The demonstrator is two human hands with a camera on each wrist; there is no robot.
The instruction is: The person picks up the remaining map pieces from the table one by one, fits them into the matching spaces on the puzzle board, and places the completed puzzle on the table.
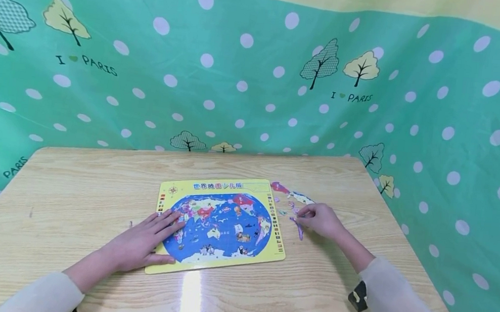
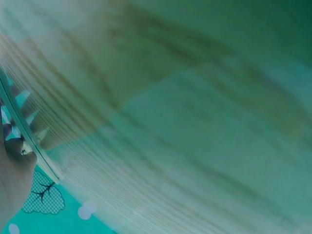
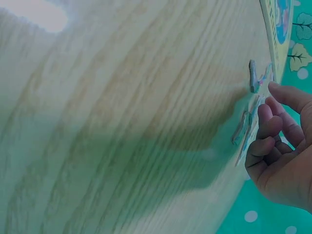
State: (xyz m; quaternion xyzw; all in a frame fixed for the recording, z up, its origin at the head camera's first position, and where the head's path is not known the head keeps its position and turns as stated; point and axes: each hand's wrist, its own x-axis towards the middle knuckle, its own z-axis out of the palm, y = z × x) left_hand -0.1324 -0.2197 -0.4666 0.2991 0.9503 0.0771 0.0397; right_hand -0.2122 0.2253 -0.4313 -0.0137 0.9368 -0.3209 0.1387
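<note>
A yellow-bordered world map puzzle board (image 1: 238, 265) with a blue oval sea lies on the wooden table. My left hand (image 1: 142, 239) rests with fingers spread on the board's left side, covering part of the map. Just right of the board, my right hand (image 1: 322, 220) reaches down among loose puzzle pieces, its fingers bent. A thin purple piece (image 1: 300, 231) lies right at its fingertips. The right wrist view shows thin pieces (image 3: 252, 76) on edge beside the hand (image 3: 285, 146); I cannot tell whether the fingers pinch one.
Several loose pieces lie along the board's right edge, among them a pink-red piece (image 1: 280, 187) and a pale long piece (image 1: 301, 198). The wooden table (image 1: 92, 180) reaches back to a green dotted curtain (image 1: 220, 87), which also hangs along the right side.
</note>
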